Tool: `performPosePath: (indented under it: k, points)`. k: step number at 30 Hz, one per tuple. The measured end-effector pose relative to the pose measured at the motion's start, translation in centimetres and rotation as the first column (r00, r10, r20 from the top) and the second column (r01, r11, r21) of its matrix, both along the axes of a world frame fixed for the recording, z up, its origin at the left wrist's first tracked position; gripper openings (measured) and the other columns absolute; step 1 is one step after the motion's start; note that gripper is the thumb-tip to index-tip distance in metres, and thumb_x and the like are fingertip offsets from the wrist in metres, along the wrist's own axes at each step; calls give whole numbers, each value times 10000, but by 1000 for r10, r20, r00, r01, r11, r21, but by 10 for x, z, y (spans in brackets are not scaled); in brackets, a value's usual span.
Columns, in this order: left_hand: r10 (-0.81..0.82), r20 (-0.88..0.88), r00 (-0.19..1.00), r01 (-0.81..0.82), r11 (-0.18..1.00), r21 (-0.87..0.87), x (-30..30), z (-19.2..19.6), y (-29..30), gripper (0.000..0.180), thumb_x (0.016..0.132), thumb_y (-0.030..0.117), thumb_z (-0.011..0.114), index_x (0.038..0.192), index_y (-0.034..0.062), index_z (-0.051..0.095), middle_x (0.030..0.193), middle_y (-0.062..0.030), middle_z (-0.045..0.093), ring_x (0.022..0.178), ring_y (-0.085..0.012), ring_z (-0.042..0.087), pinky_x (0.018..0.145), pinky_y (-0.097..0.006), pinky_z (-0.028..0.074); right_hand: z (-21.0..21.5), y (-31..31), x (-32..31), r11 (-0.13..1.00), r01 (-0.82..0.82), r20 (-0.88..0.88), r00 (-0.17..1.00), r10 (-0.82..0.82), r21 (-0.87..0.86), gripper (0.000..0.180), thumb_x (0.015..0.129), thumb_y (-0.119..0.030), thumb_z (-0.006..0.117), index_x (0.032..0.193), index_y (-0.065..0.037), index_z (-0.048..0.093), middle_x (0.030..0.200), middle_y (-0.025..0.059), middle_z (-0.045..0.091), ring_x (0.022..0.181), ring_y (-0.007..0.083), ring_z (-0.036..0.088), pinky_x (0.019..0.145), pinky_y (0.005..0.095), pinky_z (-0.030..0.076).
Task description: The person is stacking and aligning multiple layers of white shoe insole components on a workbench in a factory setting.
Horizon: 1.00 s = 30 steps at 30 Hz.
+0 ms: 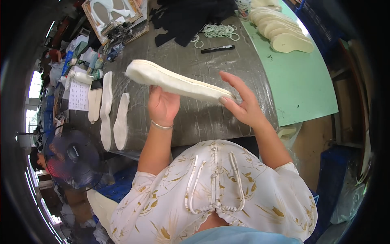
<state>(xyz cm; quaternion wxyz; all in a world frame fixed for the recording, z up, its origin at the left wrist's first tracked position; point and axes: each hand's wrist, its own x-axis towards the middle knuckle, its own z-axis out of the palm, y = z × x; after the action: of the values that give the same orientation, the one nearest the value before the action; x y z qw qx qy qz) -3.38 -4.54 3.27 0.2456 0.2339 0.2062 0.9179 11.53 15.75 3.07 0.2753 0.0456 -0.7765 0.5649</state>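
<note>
A cream-white stack of fleecy insoles (174,83) is raised above the dark table, tilted edge-on so its layered rim shows. My left hand (163,105) supports it from below, its fingers hidden behind the stack. At the narrow right end, my right hand (245,101) grips with the thumb against the near side, while a forefinger stands off in the air. Two long insoles (106,112) (122,122) lie on the table to the left of my left hand, beside a paler pair (94,106).
A row of overlapping cream insoles (280,28) lies on a green board (300,89) at right. Black cloth (191,16), pale green rings (219,29) and a black marker (218,49) sit at the back. Left are a phone (97,83), a written sheet (78,95) and a fan (73,152).
</note>
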Motion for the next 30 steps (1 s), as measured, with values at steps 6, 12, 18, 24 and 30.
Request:
performPosePath:
  k: [6, 12, 18, 24, 30]
  points:
    - [-25, 217, 976, 3, 995, 100, 2, 9, 19, 210, 940, 114, 478, 1130, 57, 545, 1017, -63, 563, 1007, -240, 551, 972, -427, 408, -5, -8, 16, 987, -159, 29, 987, 159, -13, 509, 780, -126, 713, 1237, 11, 535, 1187, 164, 585, 1077, 263, 576, 922, 341, 445]
    - [-43, 224, 974, 25, 996, 83, -11, -4, 18, 210, 950, 122, 446, 1111, 54, 562, 996, -72, 574, 999, -225, 554, 968, -418, 406, -14, -12, 21, 989, -63, 214, 973, 92, -137, 394, 805, -85, 696, 1179, -15, 598, 1068, 114, 656, 941, 195, 632, 822, 302, 492]
    - [157, 482, 862, -161, 986, -33, -24, -15, 14, 235, 962, 127, 401, 1057, -19, 559, 1035, -132, 587, 988, -272, 541, 964, -443, 406, -25, -14, 20, 988, 28, 202, 979, 3, -150, 329, 784, -22, 650, 1110, -65, 664, 1001, 126, 694, 802, 198, 669, 747, 292, 524]
    - [-124, 438, 890, 75, 989, 128, -40, -50, 3, 271, 966, 164, 401, 1062, -22, 573, 1082, -166, 602, 1036, -301, 555, 958, -447, 432, -24, -11, 14, 996, 76, 178, 982, -66, -49, 325, 759, -44, 689, 1082, -78, 682, 927, 142, 692, 729, 227, 677, 647, 299, 532]
    - [-199, 496, 845, 97, 970, 225, -39, -54, 11, 230, 929, 133, 421, 994, -37, 562, 987, -154, 585, 957, -285, 534, 899, -425, 448, -19, -16, 6, 998, 58, -28, 998, -57, 8, 403, 741, -189, 779, 1100, -53, 658, 955, 113, 687, 722, 237, 662, 644, 321, 548]
